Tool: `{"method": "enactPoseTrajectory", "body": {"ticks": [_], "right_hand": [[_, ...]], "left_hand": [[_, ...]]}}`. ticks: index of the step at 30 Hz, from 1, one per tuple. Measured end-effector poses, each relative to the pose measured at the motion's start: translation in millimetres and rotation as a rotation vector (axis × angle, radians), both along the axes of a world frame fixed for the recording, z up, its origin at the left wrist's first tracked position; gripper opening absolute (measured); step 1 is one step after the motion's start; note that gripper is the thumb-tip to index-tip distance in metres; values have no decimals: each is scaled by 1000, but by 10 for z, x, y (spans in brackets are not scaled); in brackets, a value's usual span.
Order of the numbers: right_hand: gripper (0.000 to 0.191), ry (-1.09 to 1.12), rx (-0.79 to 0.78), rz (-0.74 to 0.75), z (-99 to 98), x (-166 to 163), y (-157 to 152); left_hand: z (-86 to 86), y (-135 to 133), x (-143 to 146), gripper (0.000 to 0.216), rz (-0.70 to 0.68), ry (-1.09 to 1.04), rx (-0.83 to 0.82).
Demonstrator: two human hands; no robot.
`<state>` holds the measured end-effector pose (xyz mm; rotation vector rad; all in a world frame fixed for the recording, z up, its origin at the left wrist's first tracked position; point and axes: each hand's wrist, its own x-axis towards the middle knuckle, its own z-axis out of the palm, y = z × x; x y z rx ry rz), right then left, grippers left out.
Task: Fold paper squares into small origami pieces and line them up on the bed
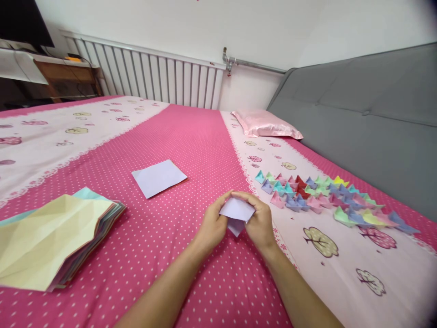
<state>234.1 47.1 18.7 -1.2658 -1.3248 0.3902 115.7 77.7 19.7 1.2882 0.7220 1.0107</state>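
A partly folded sheet of lavender origami paper (238, 208) is held between my two hands, above the pink dotted bedspread (205, 155). My left hand (215, 217) grips its left side, and my right hand (260, 218) grips the right side. The fingers curl behind the paper, so their tips are mostly hidden. One flap faces up, and a pointed corner hangs below it. Left of my hands lies a small stack of lavender square sheets (159, 177). Rows of colourful folded paper boats (300, 184) stand to the right.
A thick pile of creased paper (58, 237), cream sheet on top, lies at the left. Farther back are a pink pillow (266, 123), a grey padded headboard (358, 114) and a white radiator (153, 75). A wooden desk (64, 75) with a dark screen stands at the far left.
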Motion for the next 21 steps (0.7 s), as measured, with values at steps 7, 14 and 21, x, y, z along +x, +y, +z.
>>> {"method": "enactPoseTrajectory", "body": {"ticks": [7,14,21], "right_hand": [[34,160,-140,201,26,74,44],[36,456,-327,393,140,153,-14],[19,457,-364,335,126,122,-12]], "left_hand": [[113,68,-83,41,-71,-190,-316],[168,119,-218,57,-166,-289,-333],[189,129,-250,44,-181,-284,-305]]}}
